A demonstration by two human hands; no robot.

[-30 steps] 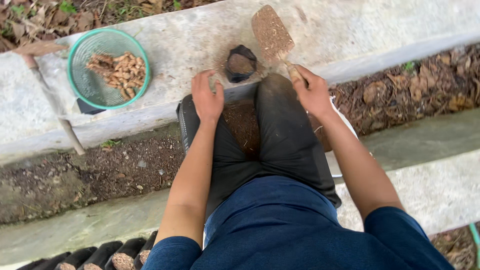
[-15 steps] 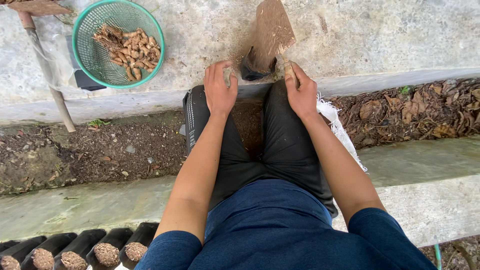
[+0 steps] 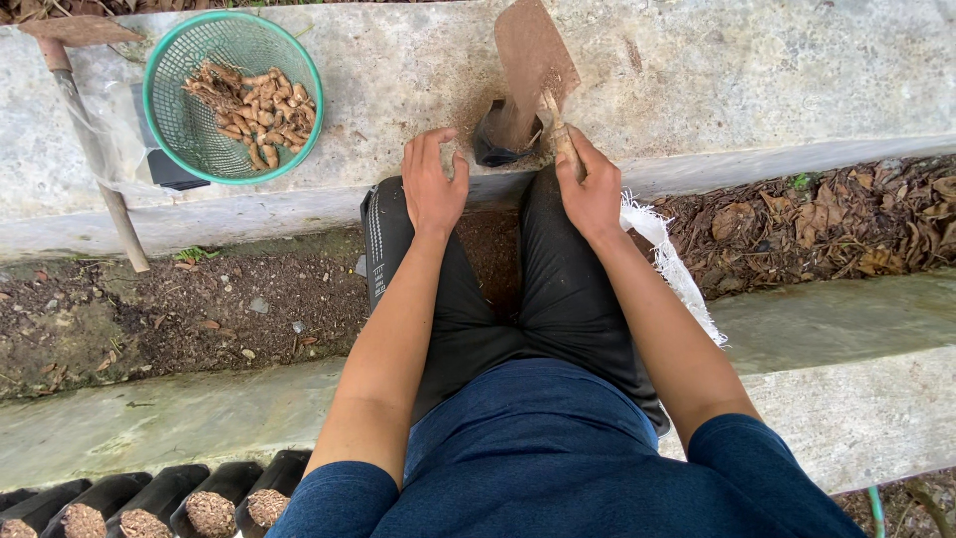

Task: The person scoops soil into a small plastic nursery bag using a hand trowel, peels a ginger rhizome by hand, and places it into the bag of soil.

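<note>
The right hand (image 3: 590,189) is wrapping its fingers around the wooden handle of a flat metal trowel (image 3: 533,62), whose rust-brown, soil-dusted blade is tilting up and away over the rough grey concrete ledge (image 3: 757,70). The blade's lower edge is sitting at the mouth of a small black plastic bag pot (image 3: 501,139), soft-walled and crumpled, which is standing on the ledge just beyond the person's knees and between the two hands. The left hand (image 3: 433,184) is lying open and flat on the left knee, fingers loosely spread and pointing toward the pot without touching it, gripping nothing. The legs are clad in smooth black trousers, with crumbly brown soil showing in the gap between the thighs, and a frayed white woven sack (image 3: 669,261) is poking out beside the right leg. To the left on the ledge, a round green plastic mesh basket (image 3: 175,118) is holding a heap of knobbly, tan root pieces (image 3: 251,112). A weathered wooden stick (image 3: 96,159) is leaning across the ledge beside the basket. At the lower left, a row of black bag pots filled (image 3: 159,508) with coarse, grainy soil is lining up side by side.
</note>
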